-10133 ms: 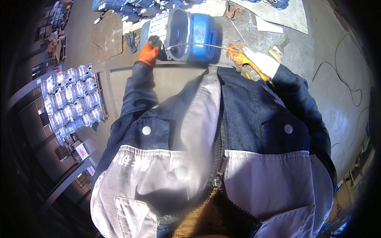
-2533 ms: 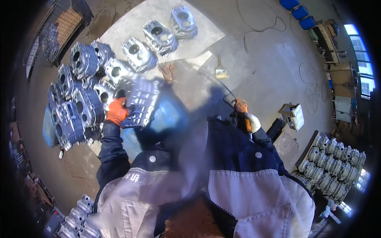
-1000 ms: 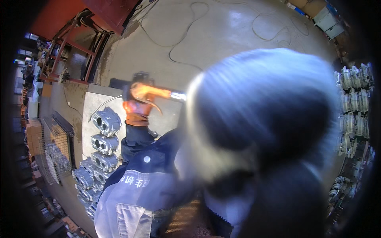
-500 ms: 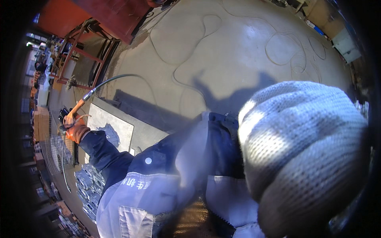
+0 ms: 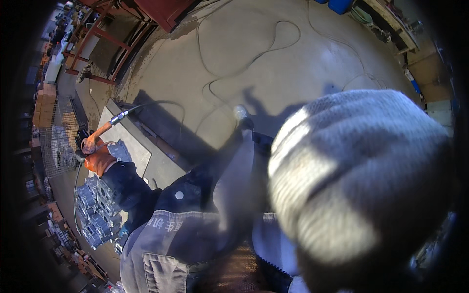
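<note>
My left hand [image 5: 100, 160], in an orange glove, is wrapped round an orange air blow gun [image 5: 101, 131]. A metal coupling joins the gun to a dark hose [image 5: 159, 102], and a long thin tube [image 5: 76, 195] bends down from its other end. Beside that hand, a grey metal casting [image 5: 119, 150] lies on a light flat-topped table [image 5: 139, 158]. Several more castings [image 5: 97, 207] are piled just nearer. My right hand [image 5: 351, 180], in a white knit glove, is raised very close on the right. Its fingers are curled in, and whatever they may hold is hidden.
A red metal frame [image 5: 100, 33] stands at the far left. A long cable [image 5: 244, 66] loops over the concrete floor [image 5: 161, 63]. Left of the table is a wire mesh cage [image 5: 58, 139]. A bench [image 5: 386, 22] stands far right; my shoe [image 5: 240, 112] shows ahead.
The view has shifted, and my shoe now shows ahead. More of the casting pile is visible. My right fist appears slightly further left; my left hand keeps its grip on the air blow gun.
</note>
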